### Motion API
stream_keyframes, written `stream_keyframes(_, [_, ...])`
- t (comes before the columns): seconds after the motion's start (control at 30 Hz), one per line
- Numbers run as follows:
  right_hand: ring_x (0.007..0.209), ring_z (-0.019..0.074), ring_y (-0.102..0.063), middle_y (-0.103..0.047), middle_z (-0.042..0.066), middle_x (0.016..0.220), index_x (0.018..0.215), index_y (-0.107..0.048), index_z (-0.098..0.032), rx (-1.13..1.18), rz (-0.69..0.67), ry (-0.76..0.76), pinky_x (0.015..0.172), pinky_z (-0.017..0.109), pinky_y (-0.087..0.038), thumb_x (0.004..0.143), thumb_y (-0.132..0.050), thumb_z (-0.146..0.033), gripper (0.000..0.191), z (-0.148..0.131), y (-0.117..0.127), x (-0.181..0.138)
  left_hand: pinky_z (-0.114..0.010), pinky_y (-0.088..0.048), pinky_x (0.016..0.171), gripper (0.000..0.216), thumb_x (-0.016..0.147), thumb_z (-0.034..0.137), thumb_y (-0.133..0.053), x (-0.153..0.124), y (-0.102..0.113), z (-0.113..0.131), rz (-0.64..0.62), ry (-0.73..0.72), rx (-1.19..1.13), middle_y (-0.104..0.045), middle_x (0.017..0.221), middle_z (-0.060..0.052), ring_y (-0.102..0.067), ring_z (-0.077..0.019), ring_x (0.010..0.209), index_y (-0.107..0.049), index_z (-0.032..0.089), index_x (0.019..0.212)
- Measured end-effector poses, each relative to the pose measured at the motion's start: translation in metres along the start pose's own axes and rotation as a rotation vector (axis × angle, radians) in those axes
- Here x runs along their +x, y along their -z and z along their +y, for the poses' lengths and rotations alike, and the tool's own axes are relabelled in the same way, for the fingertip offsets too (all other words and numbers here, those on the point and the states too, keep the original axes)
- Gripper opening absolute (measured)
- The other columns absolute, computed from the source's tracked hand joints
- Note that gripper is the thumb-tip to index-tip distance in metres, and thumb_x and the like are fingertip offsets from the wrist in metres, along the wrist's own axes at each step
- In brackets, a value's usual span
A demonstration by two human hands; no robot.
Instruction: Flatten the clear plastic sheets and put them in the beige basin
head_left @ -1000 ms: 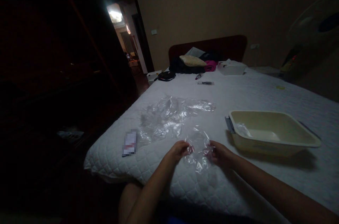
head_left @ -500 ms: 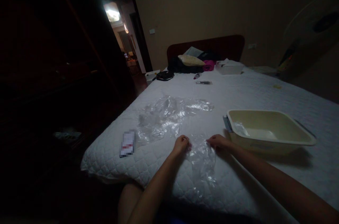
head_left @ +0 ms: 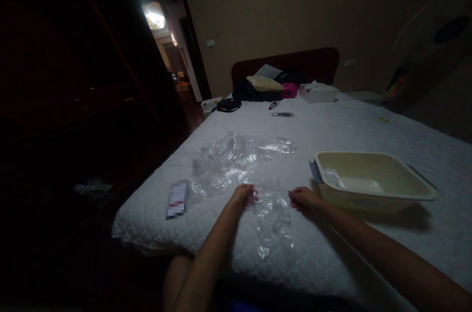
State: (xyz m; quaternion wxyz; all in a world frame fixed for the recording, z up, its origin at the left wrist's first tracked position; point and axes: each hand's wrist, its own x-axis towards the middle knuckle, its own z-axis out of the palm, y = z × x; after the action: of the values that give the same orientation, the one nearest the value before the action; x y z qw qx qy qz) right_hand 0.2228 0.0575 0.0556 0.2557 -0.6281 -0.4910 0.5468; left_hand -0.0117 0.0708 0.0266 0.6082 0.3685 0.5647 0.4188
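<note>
A clear plastic bag (head_left: 273, 216) hangs stretched between my two hands above the near part of the bed. My left hand (head_left: 245, 193) pinches its upper left edge, fingers closed. On the other side, my right hand (head_left: 303, 197) pinches the upper right edge. The bag's lower part is wrinkled and droops toward me. Beyond my left hand, more crumpled clear plastic bags (head_left: 228, 159) lie spread on the white quilted bedding (head_left: 155, 226). Just right of my right hand stands a cream plastic basin (head_left: 372, 201) with grey handles and a bit of clear plastic inside.
A flat pixelated item (head_left: 177, 200) lies on the left side of the bed. Toward the headboard are a white box (head_left: 317, 94), a black bag (head_left: 228, 105), a pink roll (head_left: 289, 90) and piled cloth. A fan (head_left: 450, 31) stands at the right.
My left hand has moved left, so my hands are farther apart and the bag's top is pulled wider. The bag's lower end has shifted left and up. The basin has stayed put.
</note>
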Motion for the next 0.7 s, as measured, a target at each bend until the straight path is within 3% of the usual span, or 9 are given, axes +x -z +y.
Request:
stream_keyframes(0.1, [0.038,0.009,-0.049,-0.052,-0.001,0.043,0.059,-0.049,-0.016,-0.035,0.002,0.021,0.037,0.018,-0.036,0.07,-0.056,-0.028,0.018,-0.004,-0.004,0.002,-0.023,-0.047,0.047,0.035,0.063,0.042,-0.067,-0.002,0.0,0.001,-0.003,0.005,0.009,-0.06,0.063,-0.002,-0.06,-0.0146,0.052,-0.052,0.014,0.079])
stream_keyframes(0.23, [0.036,0.0076,-0.045,-0.049,-0.004,0.04,0.058,-0.051,-0.015,-0.093,0.054,0.06,0.037,0.017,-0.034,0.064,-0.055,-0.015,0.007,-0.004,-0.005,0.006,-0.025,-0.048,0.049,0.035,0.064,0.037,-0.068,-0.001,-0.003,0.001,0.034,-0.013,0.039,-0.06,0.065,-0.002,-0.06,-0.0137,0.052,-0.052,0.014,0.085])
stream_keyframes(0.37, [0.042,0.0089,-0.049,-0.053,-0.002,0.045,0.057,-0.053,-0.015,-0.148,0.158,0.104,0.04,0.017,-0.036,0.062,-0.053,-0.011,0.007,0.001,0.007,0.01,-0.026,-0.048,0.053,0.033,0.067,0.026,-0.065,0.0,-0.001,0.002,0.096,-0.075,0.091,-0.06,0.069,-0.003,-0.058,-0.0116,0.051,-0.05,0.014,0.094])
stream_keyframes(0.47, [0.047,0.0108,-0.052,-0.056,0.0,0.05,0.061,-0.056,-0.015,-0.195,0.236,0.132,0.044,0.018,-0.038,0.063,-0.054,-0.014,0.003,0.004,0.021,0.012,-0.027,-0.049,0.062,0.032,0.066,0.022,-0.064,-0.009,0.001,0.001,0.139,-0.167,0.143,-0.061,0.083,-0.005,-0.06,-0.0123,0.061,-0.053,0.017,0.096])
stream_keyframes(0.53, [0.05,0.0122,-0.054,-0.06,0.003,0.055,0.07,-0.059,-0.014,-0.227,0.278,0.15,0.045,0.02,-0.04,0.067,-0.054,-0.018,0.007,0.004,0.028,0.012,-0.03,-0.048,0.073,0.027,0.067,0.021,-0.062,-0.019,0.002,-0.002,0.146,-0.317,0.25,-0.061,0.093,-0.005,-0.061,-0.015,0.076,-0.056,0.019,0.094])
stream_keyframes(0.63, [0.057,0.0149,-0.057,-0.063,0.007,0.067,0.085,-0.059,-0.013,-0.271,0.324,0.191,0.051,0.023,-0.042,0.072,-0.051,-0.023,0.018,0.001,0.034,0.01,-0.036,-0.044,0.087,0.026,0.077,0.024,-0.051,-0.035,0.001,-0.013,0.111,-0.732,0.612,-0.059,0.106,-0.006,-0.055,-0.0193,0.098,-0.057,0.021,0.103])
stream_keyframes(0.7, [0.065,0.0167,-0.058,-0.063,0.008,0.074,0.086,-0.059,-0.014,-0.365,0.336,0.308,0.058,0.025,-0.043,0.072,-0.051,-0.026,0.02,-0.001,0.034,0.007,-0.039,-0.038,0.095,0.032,0.081,0.024,-0.046,-0.041,0.0,-0.023,0.087,-0.903,0.792,-0.052,0.119,-0.007,-0.047,-0.0199,0.111,-0.052,0.021,0.112])
